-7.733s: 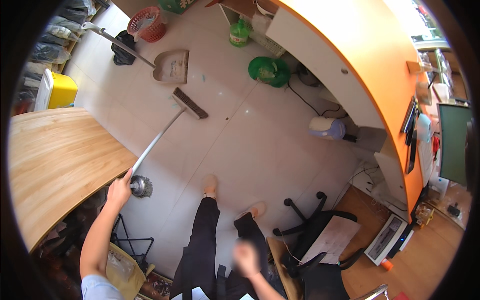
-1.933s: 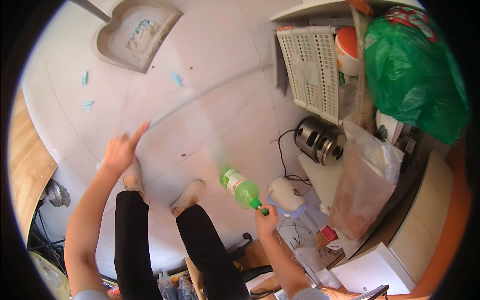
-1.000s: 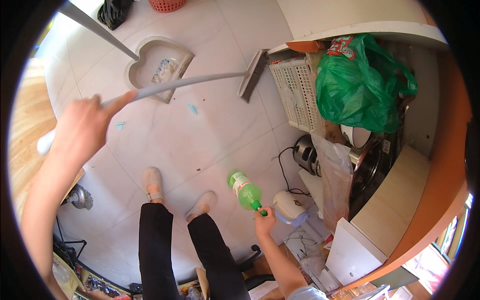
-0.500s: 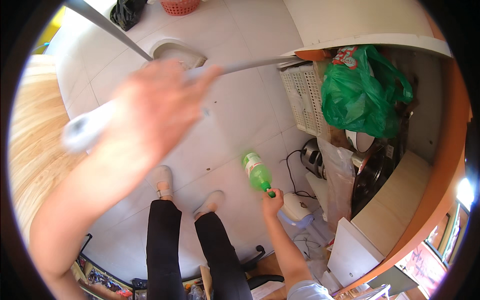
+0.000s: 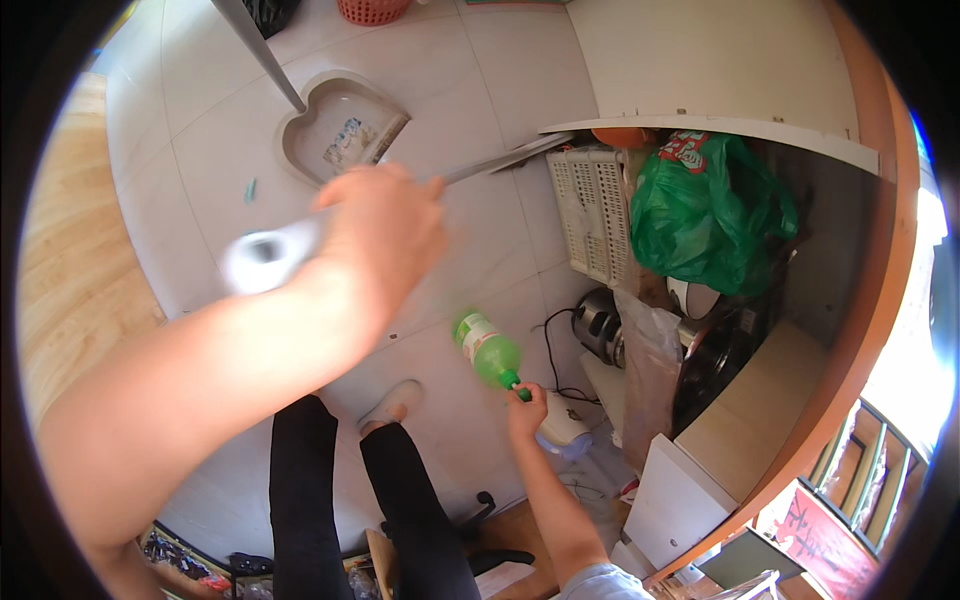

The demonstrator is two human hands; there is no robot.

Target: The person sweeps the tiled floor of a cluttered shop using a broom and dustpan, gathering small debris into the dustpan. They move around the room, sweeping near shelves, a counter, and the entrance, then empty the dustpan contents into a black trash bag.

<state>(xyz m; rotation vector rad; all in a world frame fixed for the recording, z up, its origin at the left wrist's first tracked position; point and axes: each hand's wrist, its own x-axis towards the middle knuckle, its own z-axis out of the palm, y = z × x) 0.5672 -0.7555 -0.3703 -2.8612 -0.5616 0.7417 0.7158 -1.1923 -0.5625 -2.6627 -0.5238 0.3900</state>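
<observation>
My left hand [image 5: 385, 235], blurred, is closed around a long grey pole [image 5: 500, 158] with a white end [image 5: 268, 258] sticking out beside my wrist. The pole's far end reaches the cabinet edge at the right; what it ends in cannot be made out. Low at the centre right, my right hand [image 5: 527, 408] grips the neck of a green plastic bottle [image 5: 490, 352] with a white label, its base tilted up and leftward. Beyond my left hand, a beige dustpan [image 5: 300, 135] with a grey upright handle [image 5: 258, 55] rests on the tiles, some debris inside.
An open cabinet [image 5: 700, 133] on the right holds a green plastic bag [image 5: 700, 225], white slatted baskets [image 5: 590, 215] and a metal appliance [image 5: 598, 325] with a black cord. A wooden surface [image 5: 90, 230] lines the left. A red basket [image 5: 372, 10] stands far off.
The view has shifted, and more of the dustpan now shows. My left hand has moved right in the picture with the pole. My right hand still grips the bottle.
</observation>
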